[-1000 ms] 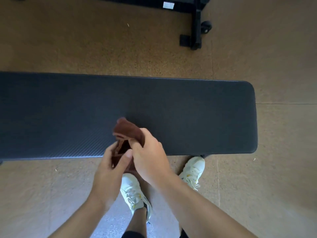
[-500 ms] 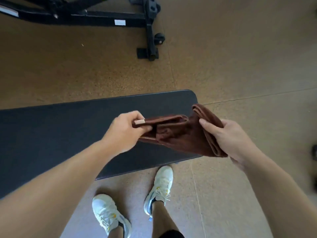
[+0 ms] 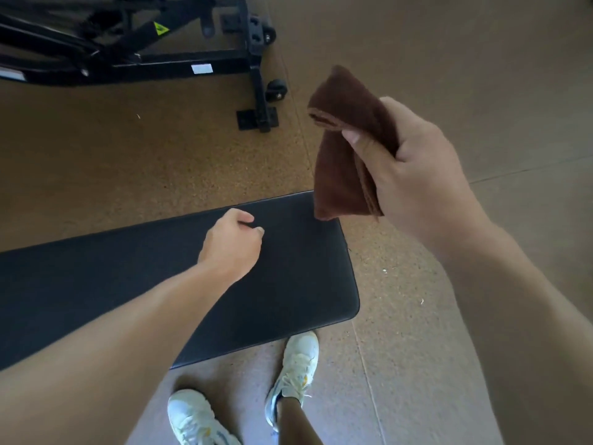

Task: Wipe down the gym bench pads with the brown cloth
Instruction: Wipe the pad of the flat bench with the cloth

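A black gym bench pad lies across the lower left, its rounded right end near the middle of the view. My right hand holds the folded brown cloth up in the air, above and just right of the pad's far right corner. The cloth hangs down from my thumb and fingers, clear of the pad. My left hand hovers over the pad near its far edge, fingers curled shut with nothing in them.
A black metal frame of gym equipment with small wheels stands on the cork-coloured floor beyond the pad. My two white shoes stand on the floor at the pad's near edge.
My left hand let go of the cloth and dropped toward the pad. My right hand lifted the cloth, now folded, up and to the right. The view shifted right along the bench.
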